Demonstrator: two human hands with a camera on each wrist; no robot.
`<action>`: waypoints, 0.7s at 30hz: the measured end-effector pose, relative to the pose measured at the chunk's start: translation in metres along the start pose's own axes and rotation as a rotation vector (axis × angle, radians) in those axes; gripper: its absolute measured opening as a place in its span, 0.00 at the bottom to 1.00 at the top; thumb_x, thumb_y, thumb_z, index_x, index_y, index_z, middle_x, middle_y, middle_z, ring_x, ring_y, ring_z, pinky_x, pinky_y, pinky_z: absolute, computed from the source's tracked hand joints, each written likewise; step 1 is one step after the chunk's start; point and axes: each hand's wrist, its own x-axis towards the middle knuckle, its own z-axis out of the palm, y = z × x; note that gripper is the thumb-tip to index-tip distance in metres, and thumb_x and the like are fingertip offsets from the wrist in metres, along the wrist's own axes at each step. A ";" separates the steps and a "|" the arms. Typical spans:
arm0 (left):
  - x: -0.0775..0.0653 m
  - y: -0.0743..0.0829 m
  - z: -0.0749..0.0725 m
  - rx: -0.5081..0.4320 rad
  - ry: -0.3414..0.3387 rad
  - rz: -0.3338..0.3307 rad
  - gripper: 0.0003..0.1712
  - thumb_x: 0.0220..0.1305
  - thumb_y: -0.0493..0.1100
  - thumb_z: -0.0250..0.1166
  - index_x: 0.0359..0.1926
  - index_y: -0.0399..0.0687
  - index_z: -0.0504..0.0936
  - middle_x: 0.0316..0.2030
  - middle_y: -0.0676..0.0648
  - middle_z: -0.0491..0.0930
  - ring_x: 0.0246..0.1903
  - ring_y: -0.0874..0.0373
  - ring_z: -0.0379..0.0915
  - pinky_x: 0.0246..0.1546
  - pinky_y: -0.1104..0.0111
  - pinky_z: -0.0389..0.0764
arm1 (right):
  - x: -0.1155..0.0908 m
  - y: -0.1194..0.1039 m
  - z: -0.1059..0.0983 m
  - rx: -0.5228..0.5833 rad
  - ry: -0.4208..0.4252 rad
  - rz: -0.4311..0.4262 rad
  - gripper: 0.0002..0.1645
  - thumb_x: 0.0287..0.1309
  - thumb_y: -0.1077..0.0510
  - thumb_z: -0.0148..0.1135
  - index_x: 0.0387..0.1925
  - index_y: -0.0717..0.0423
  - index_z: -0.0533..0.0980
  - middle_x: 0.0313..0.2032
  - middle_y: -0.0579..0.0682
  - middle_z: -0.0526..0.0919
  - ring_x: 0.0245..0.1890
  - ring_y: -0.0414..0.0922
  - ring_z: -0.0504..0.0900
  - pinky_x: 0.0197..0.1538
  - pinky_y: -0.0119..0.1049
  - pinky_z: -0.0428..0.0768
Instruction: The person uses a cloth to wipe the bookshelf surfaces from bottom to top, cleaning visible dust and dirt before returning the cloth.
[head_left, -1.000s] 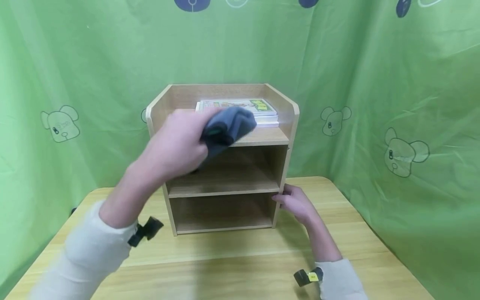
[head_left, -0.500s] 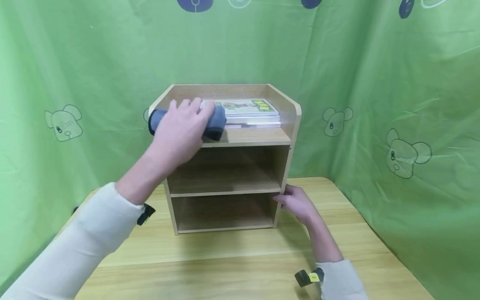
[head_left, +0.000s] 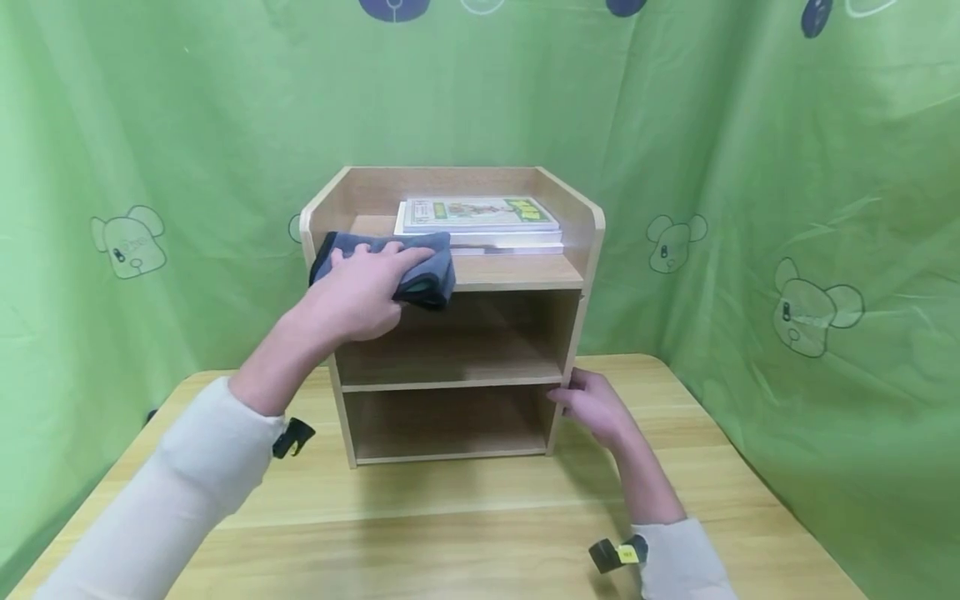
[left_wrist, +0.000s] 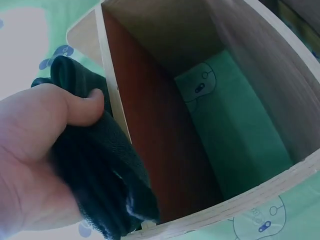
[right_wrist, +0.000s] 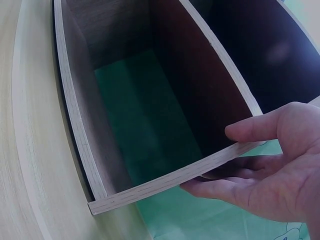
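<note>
A wooden shelf unit (head_left: 457,385) stands on the table, with a railed top and two compartments below. My left hand (head_left: 360,287) holds a folded blue-grey cloth (head_left: 435,271) with dark edging at the left of the top board. The cloth hangs a little over the board's front edge. In the left wrist view the thumb (left_wrist: 87,107) lies bent against the cloth (left_wrist: 115,150). My right hand (head_left: 596,408) grips the unit's right side panel low down. In the right wrist view its thumb (right_wrist: 255,127) is inside and the fingers (right_wrist: 220,190) outside the panel (right_wrist: 175,177).
A stack of books (head_left: 480,218) lies on the top board, right of the cloth and inside the raised rails. The light wooden table (head_left: 450,533) spreads out in front of the unit. A green curtain (head_left: 480,92) with bear drawings surrounds the table.
My left hand has brought the cloth from in front of the books leftward and down onto the top board's left front. The right hand keeps its hold on the side panel.
</note>
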 end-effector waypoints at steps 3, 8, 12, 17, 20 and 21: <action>0.001 -0.005 0.001 -0.028 0.013 0.006 0.44 0.63 0.33 0.60 0.78 0.61 0.59 0.75 0.39 0.62 0.71 0.32 0.58 0.70 0.29 0.46 | 0.000 0.001 -0.001 0.004 -0.004 -0.005 0.37 0.65 0.63 0.57 0.71 0.75 0.60 0.67 0.74 0.68 0.67 0.67 0.71 0.67 0.57 0.73; 0.004 -0.010 0.000 -0.043 0.040 0.009 0.41 0.63 0.34 0.61 0.76 0.59 0.64 0.72 0.40 0.67 0.68 0.35 0.62 0.72 0.32 0.47 | 0.001 0.001 0.000 0.012 -0.011 -0.014 0.37 0.65 0.64 0.57 0.71 0.75 0.59 0.68 0.75 0.67 0.68 0.68 0.70 0.68 0.57 0.72; 0.007 -0.015 -0.001 -0.048 0.050 0.033 0.38 0.63 0.35 0.61 0.74 0.56 0.67 0.70 0.41 0.70 0.66 0.34 0.65 0.71 0.32 0.48 | 0.001 -0.001 0.000 0.003 -0.015 -0.012 0.38 0.65 0.63 0.57 0.72 0.75 0.58 0.68 0.74 0.66 0.68 0.68 0.68 0.68 0.58 0.71; 0.008 -0.017 0.001 -0.082 0.068 0.037 0.38 0.61 0.33 0.59 0.73 0.55 0.68 0.68 0.41 0.74 0.62 0.38 0.69 0.67 0.37 0.56 | 0.000 -0.002 -0.002 -0.016 -0.015 -0.007 0.40 0.66 0.62 0.58 0.73 0.75 0.56 0.69 0.75 0.65 0.68 0.68 0.69 0.68 0.57 0.72; 0.007 -0.015 0.003 -0.097 0.075 0.023 0.40 0.59 0.33 0.58 0.74 0.55 0.68 0.67 0.41 0.75 0.60 0.40 0.70 0.64 0.42 0.58 | -0.001 -0.001 -0.003 -0.024 -0.011 -0.007 0.41 0.65 0.61 0.58 0.73 0.75 0.56 0.68 0.75 0.66 0.67 0.68 0.70 0.67 0.56 0.73; 0.007 -0.015 0.003 -0.097 0.077 0.018 0.40 0.59 0.33 0.59 0.74 0.56 0.68 0.67 0.41 0.75 0.60 0.40 0.70 0.64 0.43 0.58 | -0.002 -0.001 -0.003 -0.023 -0.010 -0.006 0.41 0.65 0.61 0.59 0.73 0.75 0.56 0.68 0.75 0.67 0.67 0.68 0.70 0.66 0.56 0.74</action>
